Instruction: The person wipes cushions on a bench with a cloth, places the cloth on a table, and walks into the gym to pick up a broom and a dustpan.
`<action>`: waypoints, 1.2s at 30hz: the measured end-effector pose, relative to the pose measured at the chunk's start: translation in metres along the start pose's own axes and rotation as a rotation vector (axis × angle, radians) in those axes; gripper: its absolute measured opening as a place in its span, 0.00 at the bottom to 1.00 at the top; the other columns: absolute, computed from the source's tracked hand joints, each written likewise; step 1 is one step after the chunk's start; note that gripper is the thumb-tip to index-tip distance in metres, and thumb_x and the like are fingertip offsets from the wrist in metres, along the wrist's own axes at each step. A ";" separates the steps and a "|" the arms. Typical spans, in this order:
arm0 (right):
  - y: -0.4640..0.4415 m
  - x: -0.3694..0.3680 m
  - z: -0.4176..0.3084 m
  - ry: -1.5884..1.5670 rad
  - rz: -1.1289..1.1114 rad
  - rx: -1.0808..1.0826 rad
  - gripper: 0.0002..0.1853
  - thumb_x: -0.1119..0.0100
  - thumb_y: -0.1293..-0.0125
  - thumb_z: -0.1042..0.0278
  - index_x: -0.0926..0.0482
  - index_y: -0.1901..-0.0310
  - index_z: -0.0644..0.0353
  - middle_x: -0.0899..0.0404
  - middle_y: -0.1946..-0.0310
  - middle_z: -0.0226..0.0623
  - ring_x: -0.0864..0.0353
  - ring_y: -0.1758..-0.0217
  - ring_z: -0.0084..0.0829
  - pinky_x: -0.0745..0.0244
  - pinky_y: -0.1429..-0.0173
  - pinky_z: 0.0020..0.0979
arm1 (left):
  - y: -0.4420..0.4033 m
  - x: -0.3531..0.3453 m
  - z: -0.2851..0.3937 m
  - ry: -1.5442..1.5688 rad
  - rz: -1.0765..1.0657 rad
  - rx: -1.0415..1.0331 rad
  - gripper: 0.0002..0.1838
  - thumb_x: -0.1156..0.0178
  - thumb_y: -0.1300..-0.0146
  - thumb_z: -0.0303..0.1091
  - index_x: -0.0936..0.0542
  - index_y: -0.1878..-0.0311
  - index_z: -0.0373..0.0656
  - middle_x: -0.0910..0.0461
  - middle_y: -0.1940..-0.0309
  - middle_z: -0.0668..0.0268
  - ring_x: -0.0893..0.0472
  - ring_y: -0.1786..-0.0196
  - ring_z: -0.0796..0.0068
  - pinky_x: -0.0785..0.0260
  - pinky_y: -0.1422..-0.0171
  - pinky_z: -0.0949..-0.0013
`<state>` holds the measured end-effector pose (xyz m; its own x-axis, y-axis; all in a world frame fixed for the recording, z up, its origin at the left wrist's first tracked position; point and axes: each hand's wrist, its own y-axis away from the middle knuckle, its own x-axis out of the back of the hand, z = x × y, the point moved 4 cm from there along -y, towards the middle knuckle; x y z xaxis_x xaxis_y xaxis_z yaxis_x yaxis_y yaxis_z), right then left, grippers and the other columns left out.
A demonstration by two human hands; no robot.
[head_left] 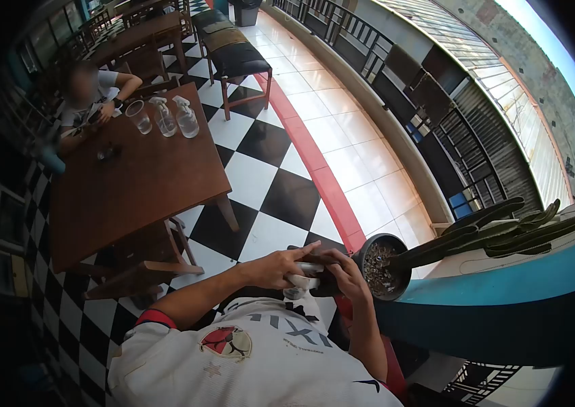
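My left hand (270, 269) is in front of my chest, its index finger stretched out and the other fingers curled round a small whitish, partly clear object (299, 281). Its kind is hard to tell because the fingers cover much of it. Right beside it, my right hand (347, 273) has bent fingers closed over something dark that I cannot make out. The two hands nearly touch at the fingertips. Below them is the white shirt (267, 366) on my own body.
On the brown table (138, 180) stand two clear spray bottles (186, 119) and a plastic cup (139, 117). A person (94, 95) sits behind it. A potted cactus (386, 264) stands close to my right hand. A black bench (233, 57) and a railing (396, 81) lie beyond.
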<state>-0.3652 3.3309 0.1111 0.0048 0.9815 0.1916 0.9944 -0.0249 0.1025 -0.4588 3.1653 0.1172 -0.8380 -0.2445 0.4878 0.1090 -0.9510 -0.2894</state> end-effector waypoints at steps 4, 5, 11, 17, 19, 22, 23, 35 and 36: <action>-0.116 0.044 -0.007 -0.127 -0.241 0.019 0.12 0.54 0.32 0.76 0.30 0.48 0.64 0.24 0.57 0.37 0.26 0.53 0.25 0.29 0.47 0.29 | -0.047 0.042 -0.046 -0.039 0.097 0.286 0.12 0.30 0.54 0.25 0.13 0.63 0.41 0.30 0.40 0.48 0.21 0.44 0.52 0.27 0.41 0.60; -0.148 0.056 -0.010 -0.033 -0.302 0.032 0.11 0.54 0.32 0.75 0.30 0.50 0.64 0.24 0.57 0.37 0.25 0.53 0.26 0.29 0.47 0.29 | -0.054 0.058 -0.059 -0.094 0.111 0.384 0.13 0.30 0.54 0.26 0.13 0.62 0.41 0.27 0.44 0.48 0.20 0.47 0.52 0.27 0.42 0.60; -0.339 0.073 -0.088 0.280 -0.822 0.289 0.22 0.36 0.37 0.60 0.25 0.45 0.64 0.18 0.57 0.45 0.16 0.54 0.38 0.22 0.50 0.34 | -0.068 0.138 -0.068 -0.221 0.614 0.574 0.20 0.29 0.52 0.26 0.13 0.52 0.45 0.25 0.53 0.49 0.20 0.51 0.53 0.25 0.46 0.60; -0.520 -0.078 -0.136 0.673 -0.462 0.702 0.24 0.37 0.38 0.55 0.31 0.47 0.62 0.22 0.57 0.52 0.19 0.54 0.51 0.24 0.48 0.46 | -0.062 0.177 -0.112 -0.245 0.839 0.780 0.22 0.27 0.54 0.29 0.14 0.51 0.50 0.26 0.44 0.49 0.21 0.44 0.53 0.27 0.39 0.61; -0.557 -0.145 -0.157 0.740 -0.441 0.680 0.31 0.37 0.38 0.50 0.33 0.41 0.62 0.26 0.49 0.54 0.22 0.48 0.55 0.25 0.48 0.50 | -0.059 0.199 -0.135 -0.258 0.884 0.770 0.22 0.27 0.53 0.30 0.14 0.50 0.51 0.27 0.43 0.48 0.22 0.42 0.51 0.29 0.37 0.60; -0.607 -0.231 -0.177 0.785 -0.325 0.626 0.34 0.40 0.38 0.42 0.33 0.41 0.62 0.30 0.48 0.54 0.25 0.47 0.54 0.24 0.49 0.48 | -0.052 0.237 -0.170 -0.232 0.911 0.769 0.22 0.29 0.52 0.28 0.14 0.49 0.49 0.29 0.42 0.47 0.25 0.40 0.49 0.30 0.36 0.59; -0.622 -0.254 -0.169 0.816 -0.306 0.586 0.34 0.41 0.37 0.41 0.32 0.43 0.64 0.31 0.48 0.55 0.26 0.46 0.52 0.24 0.50 0.47 | -0.052 0.250 -0.179 -0.232 0.933 0.735 0.22 0.29 0.52 0.28 0.15 0.49 0.48 0.29 0.42 0.47 0.24 0.40 0.49 0.30 0.37 0.59; -0.691 -0.307 -0.100 0.873 -0.663 0.866 0.09 0.46 0.37 0.68 0.27 0.61 0.64 0.19 0.73 0.41 0.15 0.69 0.41 0.22 0.66 0.39 | -0.033 0.365 -0.235 -0.282 0.911 1.016 0.19 0.29 0.50 0.36 0.14 0.51 0.51 0.26 0.42 0.49 0.21 0.44 0.52 0.27 0.43 0.61; -0.695 -0.306 -0.102 0.874 -0.746 0.864 0.08 0.46 0.37 0.68 0.27 0.61 0.64 0.18 0.74 0.42 0.15 0.69 0.41 0.22 0.66 0.39 | -0.033 0.369 -0.242 -0.261 0.894 1.034 0.20 0.29 0.50 0.36 0.14 0.50 0.51 0.26 0.41 0.49 0.22 0.43 0.53 0.27 0.42 0.61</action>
<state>-1.0689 3.0289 0.0806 -0.2862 0.2770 0.9173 0.4887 0.8656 -0.1089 -0.9011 3.1523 0.1076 -0.1647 -0.7561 0.6333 0.9863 -0.1341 0.0963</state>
